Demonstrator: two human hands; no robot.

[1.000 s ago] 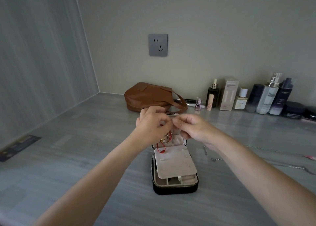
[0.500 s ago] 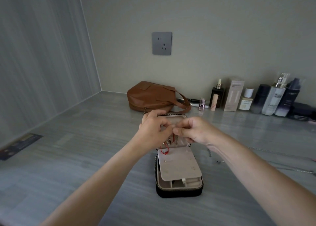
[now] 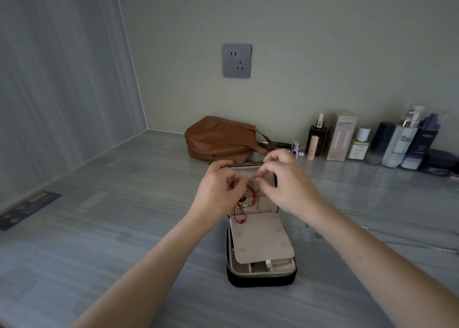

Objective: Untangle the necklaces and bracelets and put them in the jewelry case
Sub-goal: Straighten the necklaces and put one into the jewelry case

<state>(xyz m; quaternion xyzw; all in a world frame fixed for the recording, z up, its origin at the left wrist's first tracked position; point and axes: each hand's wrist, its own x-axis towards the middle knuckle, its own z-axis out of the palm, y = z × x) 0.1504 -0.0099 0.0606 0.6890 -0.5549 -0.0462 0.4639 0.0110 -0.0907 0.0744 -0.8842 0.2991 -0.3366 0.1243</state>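
Over the raised lid of the open jewelry case (image 3: 260, 279), both hands are working close together. The left hand (image 3: 216, 191) is curling its fingers inward and pinching the tangle of jewelry (image 3: 242, 204). From that tangle a red cord (image 3: 253, 197) is looping down past small gold charms, and its end is trailing onto the beige flap (image 3: 260, 240) lying over the case's lower half. The right hand (image 3: 288, 186) is bending its fingers too, with thumb and forefinger pinching near the top of the same tangle; the strand between them is too fine to make out. The case is sitting on the grey worktop (image 3: 99, 228) with its black zipped wall facing the viewer, and compartments are showing under the flap's near edge. To the right of the case, thin chains (image 3: 360, 212) are lying on the worktop, apart from it. Behind the case a brown bag (image 3: 221, 139) is resting near the wall. A row of cosmetic bottles and boxes (image 3: 342, 136) is standing along that wall, below and to the right of a grey socket (image 3: 236, 60).
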